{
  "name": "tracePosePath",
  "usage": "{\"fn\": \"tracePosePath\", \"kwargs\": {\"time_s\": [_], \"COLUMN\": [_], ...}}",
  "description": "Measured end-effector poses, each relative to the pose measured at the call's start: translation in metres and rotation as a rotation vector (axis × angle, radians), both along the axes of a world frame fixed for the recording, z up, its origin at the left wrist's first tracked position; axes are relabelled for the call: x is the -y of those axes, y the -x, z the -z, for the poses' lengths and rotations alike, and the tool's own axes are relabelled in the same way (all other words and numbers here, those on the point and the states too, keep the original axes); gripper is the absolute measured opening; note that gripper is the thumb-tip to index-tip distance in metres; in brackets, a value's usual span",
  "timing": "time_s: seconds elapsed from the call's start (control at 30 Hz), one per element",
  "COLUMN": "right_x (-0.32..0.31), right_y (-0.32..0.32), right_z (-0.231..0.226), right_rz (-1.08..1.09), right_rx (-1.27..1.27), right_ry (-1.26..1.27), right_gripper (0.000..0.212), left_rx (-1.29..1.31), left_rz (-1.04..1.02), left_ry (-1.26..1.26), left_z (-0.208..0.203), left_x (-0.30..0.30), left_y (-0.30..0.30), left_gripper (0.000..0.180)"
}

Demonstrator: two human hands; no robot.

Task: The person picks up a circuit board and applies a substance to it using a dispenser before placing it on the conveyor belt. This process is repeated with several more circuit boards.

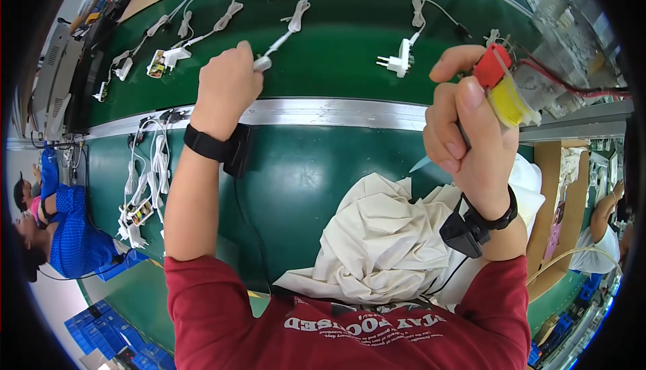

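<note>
My left hand (pixel 229 82) is closed over the green belt at the far side, around a white piece (pixel 263 64) on a bundled white cable (pixel 296 17). My fingers hide most of that piece. Raised at the right, my right hand (pixel 474 128) has its thumb and index finger at a red block (pixel 492 66) that sits against a yellow part (pixel 509 103). A clear fixture (pixel 553 77) with red and black wires adjoins them. Below this hand pokes a teal pointed tip (pixel 420 163); whether the hand grips it I cannot tell. Each wrist wears a black strap with a small device.
A white plug adapter (pixel 402 58) with coiled cable lies on the belt, and several more, some with bare circuit boards, lie at left. A metal rail (pixel 336 112) edges the belt. Cream cloth (pixel 383 235) is heaped before me, beside a cardboard box (pixel 555 215). Other people sit at both sides.
</note>
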State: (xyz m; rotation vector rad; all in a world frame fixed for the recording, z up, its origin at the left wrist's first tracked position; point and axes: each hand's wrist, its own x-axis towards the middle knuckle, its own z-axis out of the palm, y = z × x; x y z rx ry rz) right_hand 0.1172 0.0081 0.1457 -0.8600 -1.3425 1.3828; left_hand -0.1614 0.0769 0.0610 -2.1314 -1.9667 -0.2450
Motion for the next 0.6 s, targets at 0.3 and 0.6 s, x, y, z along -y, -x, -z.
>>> {"fn": "tracePosePath", "kwargs": {"time_s": [0.3, 0.6], "right_x": [-0.011, -0.027], "right_y": [0.009, 0.023], "right_z": [-0.005, 0.003], "right_rz": [0.137, 0.291], "right_rx": [0.059, 0.165], "right_ry": [0.026, 0.037], "right_gripper": [0.031, 0.034], "left_rx": [2.314, 2.16], "left_rz": [-0.052, 0.304], "left_ry": [0.808, 1.326], "left_z": [0.021, 0.045], "left_x": [0.051, 0.089], "left_y": [-0.096, -0.135], "left_gripper": [0.036, 0.041]}}
